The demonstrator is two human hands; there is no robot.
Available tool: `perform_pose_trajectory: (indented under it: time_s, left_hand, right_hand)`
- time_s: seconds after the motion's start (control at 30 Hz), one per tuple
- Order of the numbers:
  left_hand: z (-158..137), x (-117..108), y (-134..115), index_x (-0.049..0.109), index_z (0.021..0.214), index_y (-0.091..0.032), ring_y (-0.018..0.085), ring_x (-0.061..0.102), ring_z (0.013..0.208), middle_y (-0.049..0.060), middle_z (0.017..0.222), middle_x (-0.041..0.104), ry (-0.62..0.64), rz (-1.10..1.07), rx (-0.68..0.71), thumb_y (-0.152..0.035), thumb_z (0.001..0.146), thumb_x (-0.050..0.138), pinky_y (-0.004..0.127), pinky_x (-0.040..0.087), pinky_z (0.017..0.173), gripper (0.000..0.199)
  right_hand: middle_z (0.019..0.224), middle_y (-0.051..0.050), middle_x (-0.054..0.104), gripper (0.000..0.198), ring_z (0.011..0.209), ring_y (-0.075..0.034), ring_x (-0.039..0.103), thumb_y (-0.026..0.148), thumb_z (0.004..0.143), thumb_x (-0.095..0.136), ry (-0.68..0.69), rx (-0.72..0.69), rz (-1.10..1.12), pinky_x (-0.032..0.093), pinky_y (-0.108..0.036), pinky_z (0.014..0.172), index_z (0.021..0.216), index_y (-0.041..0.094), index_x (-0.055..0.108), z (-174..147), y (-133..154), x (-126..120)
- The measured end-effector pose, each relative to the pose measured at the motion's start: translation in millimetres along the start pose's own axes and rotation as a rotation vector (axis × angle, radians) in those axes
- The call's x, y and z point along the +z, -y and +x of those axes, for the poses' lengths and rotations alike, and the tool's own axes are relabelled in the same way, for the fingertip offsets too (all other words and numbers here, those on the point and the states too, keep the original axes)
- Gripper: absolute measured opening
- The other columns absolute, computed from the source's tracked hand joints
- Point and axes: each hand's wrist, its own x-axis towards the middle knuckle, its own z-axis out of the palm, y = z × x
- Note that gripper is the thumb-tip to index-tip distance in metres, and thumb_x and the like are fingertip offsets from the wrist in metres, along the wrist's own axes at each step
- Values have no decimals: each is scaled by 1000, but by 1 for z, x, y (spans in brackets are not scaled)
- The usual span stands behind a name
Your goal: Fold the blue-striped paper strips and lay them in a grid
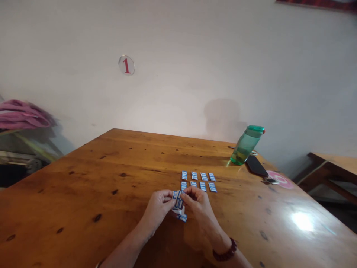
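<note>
Hands meet at the middle of the head view, low over a wooden table (pixel 83 171). The left hand (pixel 159 207) pinches the left side of a blue-and-white sheet (pixel 177 201) between thumb and fingers; the right hand (pixel 198 203) pinches its upper right edge, so both are closed on the same sheet, with only a small gap between the fingertips. Just below it, toward the person, shows a blue-and-white strip (pixel 182 217) (whether it is joined to the sheet, I cannot tell).

Beyond the hands and a little to the right lie eight small pieces in two rows of four: a back row (pixel 194 176) and a front row (pixel 203 187). Both rows run left to right, and each piece looks longer away from the person than across. The right hand is the nearer to them, its fingers just short of the front row.

On the wall, a round sign (pixel 126 65) reads "1" in red. A pink disc (pixel 279 179) bears a pale mark, perhaps a digit, that I cannot read surely. No brand is legible on the green bottle (pixel 247 146).
</note>
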Motion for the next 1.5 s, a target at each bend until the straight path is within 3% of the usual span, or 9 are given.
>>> perform_pose_trajectory:
  time_s: [0.37, 0.77, 1.0, 1.13, 1.5]
  left_hand:
    - [-2, 1, -2, 64, 64, -13, 15, 57, 52, 3, 58, 65, -17, 8, -22, -37, 60, 65, 26, 46, 50, 25]
    - [0, -1, -1, 62, 61, -13, 14, 56, 51, 2, 55, 63, -27, 6, -36, -35, 57, 66, 25, 45, 48, 23]
    - [-1, -2, -2, 63, 67, -12, 16, 59, 52, 3, 59, 66, 14, -62, -92, -36, 59, 63, 29, 48, 52, 25]
    - [-2, -1, 0, 65, 69, -11, 15, 58, 51, 4, 58, 66, 42, -15, -85, -34, 62, 61, 27, 47, 51, 25]
    - [-4, 1, -2, 66, 73, -11, 15, 62, 58, 5, 64, 68, 102, -43, -120, -34, 66, 60, 25, 47, 54, 25]
  right_hand:
    - [46, 4, 51, 18, 43, -8, 45, 28, 55, 67, -7, 15, -12, 34, -20, 44, 54, 16, 54, 0, 7, 2]
    - [48, 4, 52, 19, 45, -8, 43, 29, 56, 66, 31, 7, -70, 34, -20, 44, 56, 15, 53, 2, 0, 0]
    - [49, 4, 51, 23, 46, -8, 42, 33, 55, 68, 10, -1, -26, 34, -20, 46, 56, 15, 54, 2, 9, -5]
    - [50, 4, 52, 24, 47, -8, 43, 34, 56, 68, 83, 22, 9, 34, -20, 46, 59, 15, 53, 1, 8, -6]
    - [49, 4, 49, 17, 47, -9, 41, 30, 58, 62, 24, -10, -171, 33, -21, 47, 56, 15, 53, 2, 0, -2]
